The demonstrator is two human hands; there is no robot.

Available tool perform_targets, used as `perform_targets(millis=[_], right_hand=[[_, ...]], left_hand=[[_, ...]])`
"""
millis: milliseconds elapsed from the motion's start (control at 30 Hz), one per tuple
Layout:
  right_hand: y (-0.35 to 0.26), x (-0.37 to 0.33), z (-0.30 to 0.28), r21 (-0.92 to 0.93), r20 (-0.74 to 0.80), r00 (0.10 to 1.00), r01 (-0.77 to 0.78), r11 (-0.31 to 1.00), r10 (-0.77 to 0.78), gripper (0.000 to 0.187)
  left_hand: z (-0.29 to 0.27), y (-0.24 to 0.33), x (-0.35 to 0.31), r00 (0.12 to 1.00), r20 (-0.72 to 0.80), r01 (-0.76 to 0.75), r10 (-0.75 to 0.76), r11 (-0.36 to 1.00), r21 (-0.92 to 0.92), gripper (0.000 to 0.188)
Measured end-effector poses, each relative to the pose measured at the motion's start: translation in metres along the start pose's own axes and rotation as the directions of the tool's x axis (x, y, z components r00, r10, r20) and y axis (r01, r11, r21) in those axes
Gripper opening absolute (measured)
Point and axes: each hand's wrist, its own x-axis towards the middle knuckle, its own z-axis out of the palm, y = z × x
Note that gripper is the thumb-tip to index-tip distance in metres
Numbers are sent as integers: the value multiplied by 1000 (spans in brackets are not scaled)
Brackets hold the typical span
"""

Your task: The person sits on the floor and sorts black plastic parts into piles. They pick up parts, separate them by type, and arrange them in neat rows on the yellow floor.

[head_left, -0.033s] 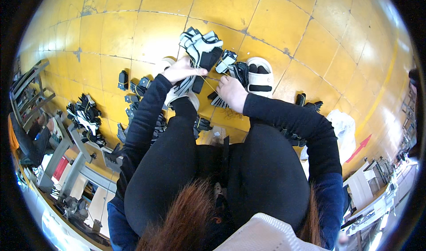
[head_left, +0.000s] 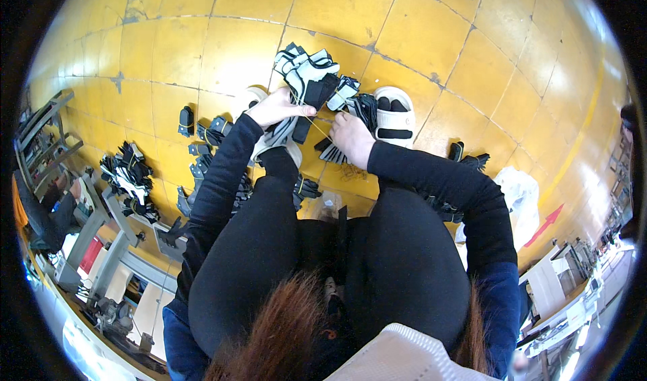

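— Where's the glove bundle (head_left: 306,78)?
— On the yellow floor (head_left: 202,51) by my sandal (head_left: 394,118). My left hand (head_left: 273,107) fingers pinch it; my right hand (head_left: 350,138) grips its string (head_left: 311,115).
— Any risk?
— A hard tug could snap the string and spill gloves.
— Changed from before?
— Nothing looks moved.

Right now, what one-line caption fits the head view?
Seated person's left hand grips a black-and-white glove bundle while the right hand rests beside it, above a yellow tiled floor.
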Motion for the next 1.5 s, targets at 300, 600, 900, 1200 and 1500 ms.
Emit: perform_targets(millis=[300, 600, 900, 1200, 1500], right_hand=[[18, -18, -48, 30, -436, 898, 74, 997, -53, 9], [84, -26, -125, 407, -577, 816, 319, 856, -29, 29], [88, -9, -136, 423, -383, 916, 286, 860, -117, 47], [91, -4, -103, 709, -373, 877, 481, 517, -303, 48], [105, -60, -105, 774, 32, 901, 252, 581, -433, 46]], left_hand=[[-10, -7, 2, 995, 0, -96, 99, 965, -243, 81], [-21, -38, -3, 982, 151, 40, 115, 652, -757, 55], [-26, -17, -11, 993, 94, -33, 73, 931, -363, 41], [6, -1, -6, 971, 230, -69, 71, 997, -17, 60], [3, 20, -27, 992, 65, 117, -110, 987, -109, 88]])
